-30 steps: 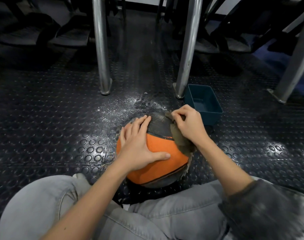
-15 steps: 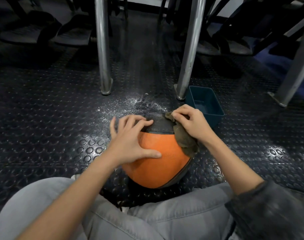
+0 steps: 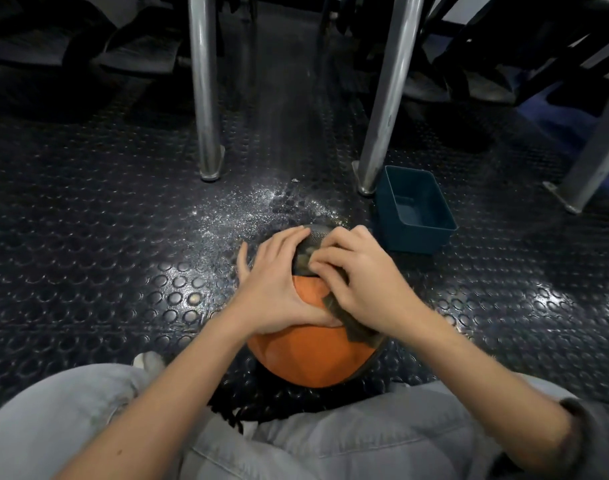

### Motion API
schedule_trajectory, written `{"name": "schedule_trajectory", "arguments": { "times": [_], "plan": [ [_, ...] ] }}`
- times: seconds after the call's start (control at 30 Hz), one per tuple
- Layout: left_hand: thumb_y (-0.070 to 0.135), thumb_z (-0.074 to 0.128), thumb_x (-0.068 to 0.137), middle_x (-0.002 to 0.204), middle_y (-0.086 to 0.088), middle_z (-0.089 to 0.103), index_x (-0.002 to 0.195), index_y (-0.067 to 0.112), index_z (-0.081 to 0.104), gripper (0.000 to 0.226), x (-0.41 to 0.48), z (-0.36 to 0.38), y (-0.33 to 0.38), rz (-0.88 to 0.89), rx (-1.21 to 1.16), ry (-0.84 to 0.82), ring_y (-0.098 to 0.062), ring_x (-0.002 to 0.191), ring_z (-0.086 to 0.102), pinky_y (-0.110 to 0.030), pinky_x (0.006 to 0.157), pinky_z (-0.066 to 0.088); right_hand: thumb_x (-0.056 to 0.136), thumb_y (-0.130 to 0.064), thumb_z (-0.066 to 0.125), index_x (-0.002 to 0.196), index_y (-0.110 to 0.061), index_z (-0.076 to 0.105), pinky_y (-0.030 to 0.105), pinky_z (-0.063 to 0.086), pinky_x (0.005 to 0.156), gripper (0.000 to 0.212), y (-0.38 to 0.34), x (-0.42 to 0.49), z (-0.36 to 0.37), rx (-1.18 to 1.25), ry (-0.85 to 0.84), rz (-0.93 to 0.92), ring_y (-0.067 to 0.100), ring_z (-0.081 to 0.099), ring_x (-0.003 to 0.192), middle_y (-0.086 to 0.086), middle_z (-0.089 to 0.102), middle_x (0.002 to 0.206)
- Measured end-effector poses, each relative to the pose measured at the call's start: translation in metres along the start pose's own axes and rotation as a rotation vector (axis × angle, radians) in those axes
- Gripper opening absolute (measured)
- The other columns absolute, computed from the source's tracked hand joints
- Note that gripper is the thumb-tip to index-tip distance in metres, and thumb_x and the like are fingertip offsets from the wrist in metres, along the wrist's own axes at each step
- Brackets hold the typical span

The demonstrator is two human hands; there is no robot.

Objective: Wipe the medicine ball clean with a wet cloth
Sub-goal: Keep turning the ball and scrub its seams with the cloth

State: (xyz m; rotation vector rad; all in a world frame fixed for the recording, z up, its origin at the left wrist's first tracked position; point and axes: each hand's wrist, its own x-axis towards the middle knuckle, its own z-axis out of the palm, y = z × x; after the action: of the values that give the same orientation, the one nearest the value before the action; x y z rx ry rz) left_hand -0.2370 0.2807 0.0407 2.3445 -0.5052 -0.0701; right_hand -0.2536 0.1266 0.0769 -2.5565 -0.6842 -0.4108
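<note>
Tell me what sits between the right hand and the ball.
The cloth, seen in the head view: the right hand presses it onto the ball, fingers curled over it, with one end trailing out beneath the hand.

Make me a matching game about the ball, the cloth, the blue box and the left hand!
Things:
1. medicine ball
2. cloth
3. plastic tub
4. left hand

Clues:
A. tucked under the right hand
B. teal, beside a metal leg
C. orange and grey
D. spread on the ball, holding nothing

Pairs: 1-C, 2-A, 3-B, 4-D.
</note>
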Motion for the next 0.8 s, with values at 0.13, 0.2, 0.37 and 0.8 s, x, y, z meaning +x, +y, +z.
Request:
{"name": "schedule_trajectory", "arguments": {
  "times": [0.13,0.2,0.37,0.8],
  "plan": [
    [0.086,0.051,0.030,0.145,0.026,0.014,0.146,0.035,0.015,0.132,-0.001,-0.001,-0.002,0.014,-0.002,-0.032,0.006,0.133,0.009,-0.049,0.114,-0.012,0.091,-0.023,0.056,0.089,-0.011,0.073,0.025,0.037,0.079,0.021,0.030,0.019,-0.007,0.004,-0.007,0.121,0.021,0.049,0.080,0.003,0.062,0.088],
    [0.087,0.051,0.030,0.144,0.025,0.015,0.145,0.035,0.016,0.131,0.002,-0.001,-0.002,0.012,-0.015,-0.024,0.007,0.132,0.010,-0.048,0.114,-0.012,0.091,-0.016,0.060,0.090,-0.011,0.074,0.037,0.041,0.085,0.015,0.046,0.032,-0.008,0.016,0.029,0.252,0.023,0.052,0.085,0.003,0.063,0.090],
    [0.084,0.053,0.030,0.133,0.033,0.013,0.145,0.035,0.018,0.129,-0.002,-0.004,-0.005,0.027,-0.045,-0.018,0.011,0.126,0.007,-0.047,0.115,-0.011,0.089,-0.024,0.056,0.084,-0.013,0.073,0.011,0.033,0.078,0.021,0.005,0.002,-0.002,0.014,0.027,0.030,0.014,0.043,0.078,-0.001,0.062,0.086],
    [0.078,0.049,0.035,0.128,0.031,0.014,0.146,0.033,0.018,0.124,-0.002,-0.001,-0.002,0.024,-0.043,-0.023,0.008,0.129,0.011,-0.046,0.114,-0.010,0.088,-0.019,0.058,0.080,-0.010,0.071,0.020,0.036,0.075,0.018,0.004,-0.008,0.003,0.008,0.097,-0.005,0.017,0.045,0.079,0.001,0.062,0.084]
  ]
}}
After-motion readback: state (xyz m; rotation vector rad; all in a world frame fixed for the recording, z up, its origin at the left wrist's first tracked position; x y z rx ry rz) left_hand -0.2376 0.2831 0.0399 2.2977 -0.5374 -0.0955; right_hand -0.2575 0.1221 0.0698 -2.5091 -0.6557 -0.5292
